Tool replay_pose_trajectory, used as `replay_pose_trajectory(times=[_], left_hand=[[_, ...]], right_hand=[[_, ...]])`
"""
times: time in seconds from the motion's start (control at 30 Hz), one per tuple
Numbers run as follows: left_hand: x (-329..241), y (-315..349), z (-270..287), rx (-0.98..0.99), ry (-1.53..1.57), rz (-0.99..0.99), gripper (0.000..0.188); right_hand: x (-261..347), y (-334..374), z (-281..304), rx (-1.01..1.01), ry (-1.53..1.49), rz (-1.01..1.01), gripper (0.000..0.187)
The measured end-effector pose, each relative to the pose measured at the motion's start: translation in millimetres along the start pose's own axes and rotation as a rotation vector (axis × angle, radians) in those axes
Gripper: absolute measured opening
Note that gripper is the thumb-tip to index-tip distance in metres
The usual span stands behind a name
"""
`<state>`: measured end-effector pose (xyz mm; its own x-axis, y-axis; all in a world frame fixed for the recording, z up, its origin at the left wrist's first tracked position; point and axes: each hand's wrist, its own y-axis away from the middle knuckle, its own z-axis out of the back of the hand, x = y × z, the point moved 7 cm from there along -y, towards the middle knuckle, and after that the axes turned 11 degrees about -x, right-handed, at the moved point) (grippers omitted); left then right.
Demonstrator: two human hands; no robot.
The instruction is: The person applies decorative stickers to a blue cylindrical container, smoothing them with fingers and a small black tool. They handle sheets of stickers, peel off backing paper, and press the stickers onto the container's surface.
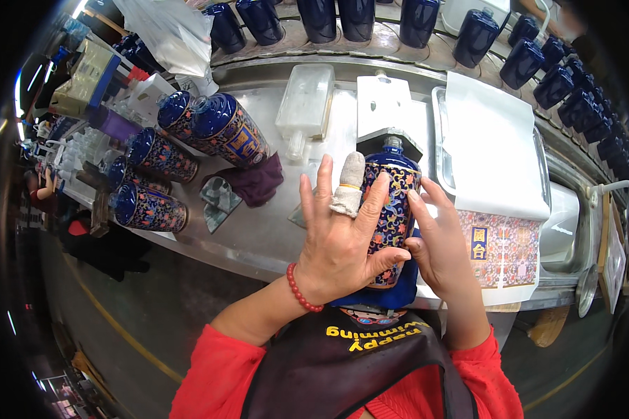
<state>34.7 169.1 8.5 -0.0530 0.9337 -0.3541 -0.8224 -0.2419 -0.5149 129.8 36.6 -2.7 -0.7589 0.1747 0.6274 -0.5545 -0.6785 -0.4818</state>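
A dark blue bottle (391,230) with a colourful floral wrap lies with its neck away from me, near the table's front edge. Its neck end meets a dark angled rest (377,140), and blue cloth (374,299) shows beneath its base. My left hand (335,248) is spread, thumb and index finger lying against the bottle's left and front; a grey cloth cover sits on one finger. Curved round the right side of the bottle, my right hand (446,258) steadies it. Right of it lies a printed floral decal sheet (517,244), partly under white paper (496,146).
Several decorated bottles (154,208) stand at the left beside a purple cloth (258,181) and a patterned cloth (219,199). A clear bottle (306,101) lies behind, near a white block (384,98). Plain blue bottles (318,21) line the curved conveyor; a metal tray (440,153) sits right.
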Motion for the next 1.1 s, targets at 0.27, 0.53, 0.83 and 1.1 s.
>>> replay_pose_trajectory(times=[0.27, 0.53, 0.83, 1.1], left_hand=[[-0.5, -6.2, -1.5, 0.006, -0.039, -0.002, 0.094], [-3.8, -12.8, -1.3, -0.019, -0.081, -0.031, 0.093], [-0.3, -16.4, -1.2, -0.027, -0.064, -0.02, 0.093], [8.6, -22.8, 4.8, -0.089, 0.093, 0.011, 0.079]], right_hand=[[-0.2, -1.2, 0.6, -0.006, 0.021, 0.021, 0.058], [-2.0, -5.7, 3.1, -0.021, 0.069, 0.023, 0.062], [-2.0, -8.3, 4.9, -0.027, 0.087, 0.041, 0.061], [-0.8, -7.4, 6.4, -0.016, 0.085, 0.052, 0.06]])
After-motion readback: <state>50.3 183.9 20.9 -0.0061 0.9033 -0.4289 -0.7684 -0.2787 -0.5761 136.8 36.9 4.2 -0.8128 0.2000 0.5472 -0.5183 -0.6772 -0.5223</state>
